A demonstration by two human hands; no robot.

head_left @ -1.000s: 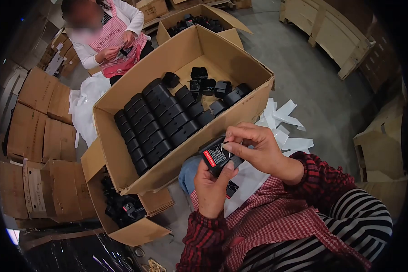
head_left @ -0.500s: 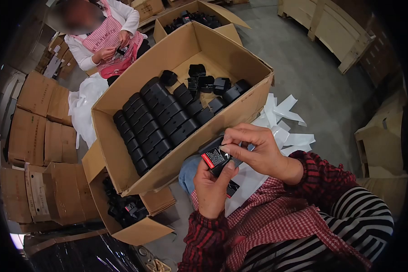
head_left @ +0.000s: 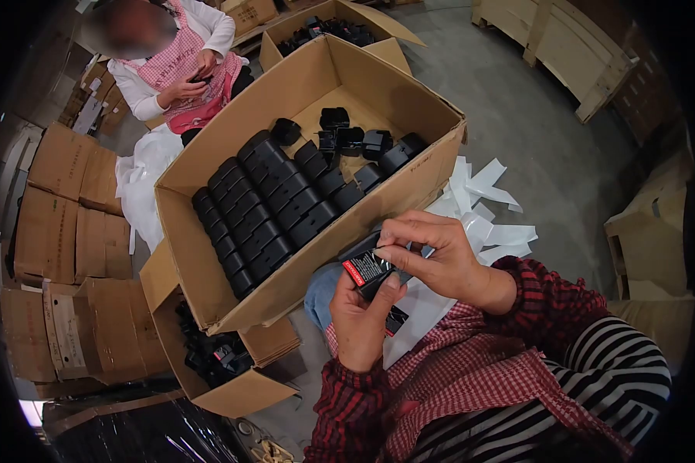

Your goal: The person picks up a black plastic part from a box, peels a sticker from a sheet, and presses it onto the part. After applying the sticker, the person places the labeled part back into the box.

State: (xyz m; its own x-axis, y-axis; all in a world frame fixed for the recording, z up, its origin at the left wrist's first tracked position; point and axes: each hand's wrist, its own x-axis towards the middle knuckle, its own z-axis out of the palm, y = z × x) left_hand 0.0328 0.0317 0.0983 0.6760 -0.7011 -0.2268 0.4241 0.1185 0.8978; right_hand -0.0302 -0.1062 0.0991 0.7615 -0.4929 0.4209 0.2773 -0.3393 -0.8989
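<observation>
A black part (head_left: pixel 369 269) with a red and black printed label is held over my lap. My left hand (head_left: pixel 361 320) grips its lower side between thumb and fingers. My right hand (head_left: pixel 440 258) pinches at the label's upper right corner, its thumb and index finger pressed together; what lies between them is too small to tell. Just beyond my hands stands a large cardboard box (head_left: pixel 324 266), with rows of black parts (head_left: pixel 262 202) and several loose ones inside. Another labelled piece (head_left: pixel 395 319) lies below my hands on white paper (head_left: pixel 421 309).
A co-worker (head_left: pixel 179 65) sits at the upper left, handling a small dark object. A smaller open box (head_left: pixel 259 393) of black parts stands at the lower left, another (head_left: pixel 274 52) at the back. Stacked cartons (head_left: pixel 54 166) line the left; wooden crates (head_left: pixel 556 46) stand right.
The co-worker's hands have shifted slightly around the small object. My own hands keep nearly the same hold on the black part.
</observation>
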